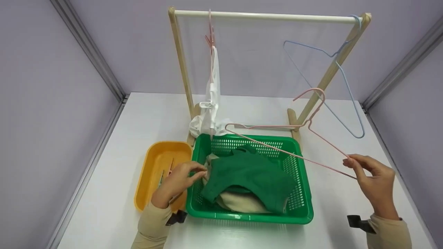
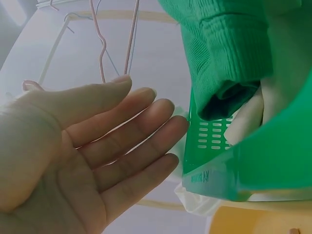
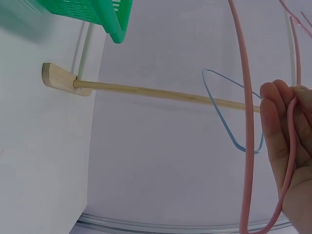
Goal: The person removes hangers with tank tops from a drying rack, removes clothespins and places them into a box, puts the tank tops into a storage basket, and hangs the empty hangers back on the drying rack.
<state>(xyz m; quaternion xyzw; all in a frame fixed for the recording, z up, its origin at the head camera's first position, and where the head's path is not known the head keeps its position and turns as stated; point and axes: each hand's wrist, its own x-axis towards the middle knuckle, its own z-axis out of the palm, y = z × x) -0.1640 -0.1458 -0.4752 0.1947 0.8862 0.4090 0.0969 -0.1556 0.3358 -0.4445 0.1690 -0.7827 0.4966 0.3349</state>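
Note:
A pink clothes hanger (image 1: 287, 152) slants over the green basket (image 1: 249, 217), its hook toward the rack. My right hand (image 1: 377, 178) pinches it by its right end between thumb and fingers. In the right wrist view the pink wire runs across the palm. My left hand (image 1: 180, 178) reaches over the basket's left rim, beside a green garment (image 1: 249, 173). Its fingers are extended and loosely bent, with the palm bare in the left wrist view. Under the green garment lies a cream cloth (image 1: 244, 202).
A wooden rack with a white rail (image 1: 270, 15) stands behind. From it hang a white garment (image 1: 215, 76) on a pink hanger at left and a bare blue hanger (image 1: 349, 90) at right. A yellow tray (image 1: 142, 188) with clothespins sits left of the basket.

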